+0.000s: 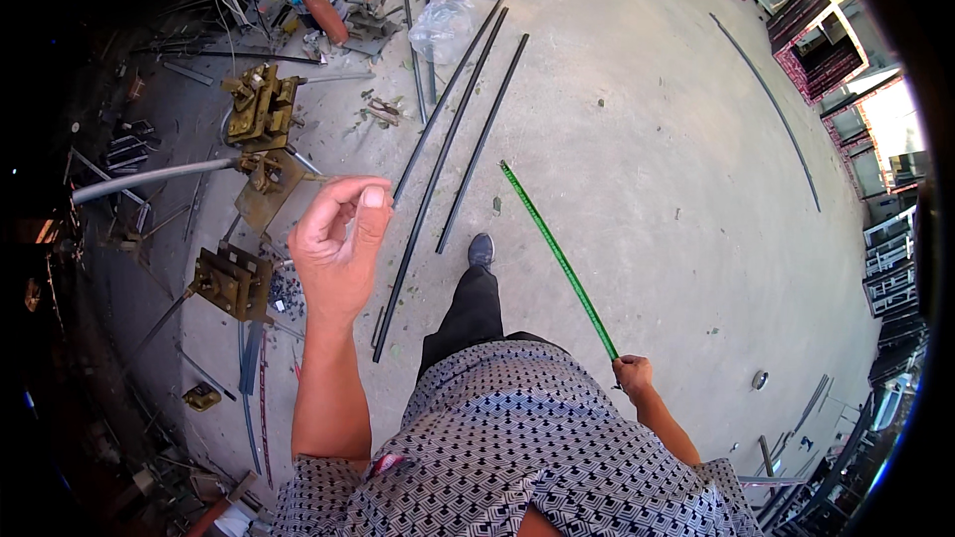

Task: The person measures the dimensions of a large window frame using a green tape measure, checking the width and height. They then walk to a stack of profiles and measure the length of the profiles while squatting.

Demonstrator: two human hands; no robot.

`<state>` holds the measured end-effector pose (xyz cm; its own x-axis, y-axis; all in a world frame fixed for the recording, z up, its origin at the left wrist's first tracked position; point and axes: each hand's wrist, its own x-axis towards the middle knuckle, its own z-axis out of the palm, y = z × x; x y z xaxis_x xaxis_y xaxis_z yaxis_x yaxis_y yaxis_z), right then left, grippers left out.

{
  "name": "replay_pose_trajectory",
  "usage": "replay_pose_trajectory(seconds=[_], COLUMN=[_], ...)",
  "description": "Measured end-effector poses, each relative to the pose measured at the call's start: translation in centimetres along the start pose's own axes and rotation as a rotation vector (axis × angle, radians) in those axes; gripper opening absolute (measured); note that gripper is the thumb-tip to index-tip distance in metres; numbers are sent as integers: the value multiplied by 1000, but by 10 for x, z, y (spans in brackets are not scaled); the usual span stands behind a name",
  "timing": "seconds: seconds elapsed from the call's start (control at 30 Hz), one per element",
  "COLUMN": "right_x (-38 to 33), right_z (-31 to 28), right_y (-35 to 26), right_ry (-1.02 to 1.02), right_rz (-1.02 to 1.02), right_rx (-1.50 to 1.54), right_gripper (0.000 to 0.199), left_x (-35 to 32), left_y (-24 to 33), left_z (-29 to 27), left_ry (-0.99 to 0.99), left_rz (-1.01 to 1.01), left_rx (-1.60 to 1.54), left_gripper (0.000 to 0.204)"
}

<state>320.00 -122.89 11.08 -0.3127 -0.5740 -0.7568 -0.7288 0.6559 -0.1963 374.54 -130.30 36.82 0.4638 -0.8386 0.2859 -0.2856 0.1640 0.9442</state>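
My right hand [634, 374] is low at the right, closed around the near end of a tape measure. Its green blade [557, 254] stretches out straight over the floor, slanting away to the upper left; the case is mostly hidden by the fingers. My left hand [341, 244] is raised at the left, fingers curled and thumb pressed toward the forefinger. Whether that pinch holds anything small I cannot make out. Beyond it lie long dark metal bars [450, 154], side by side on the concrete, with a shorter bar [484, 139] to their right.
Brass-coloured machine blocks [261, 109] and another such block [232, 283] stand left, with a long pipe handle [149, 179]. A clear plastic bag [443, 25] lies at the far end of the bars. Window frames [890, 259] line the right side. A thin bar [766, 99] lies far right.
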Motion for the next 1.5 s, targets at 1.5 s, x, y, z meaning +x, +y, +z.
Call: replay_pose_trajectory(seconds=[1.5], right_x=[578], right_z=[-523], right_y=[-712], right_ry=[211], right_rz=[-234], right_rx=[172], right_gripper=[29], left_x=[836], left_y=[-22], left_z=[483], left_ry=[-62], left_rz=[1281], left_rx=[-91], left_gripper=[41])
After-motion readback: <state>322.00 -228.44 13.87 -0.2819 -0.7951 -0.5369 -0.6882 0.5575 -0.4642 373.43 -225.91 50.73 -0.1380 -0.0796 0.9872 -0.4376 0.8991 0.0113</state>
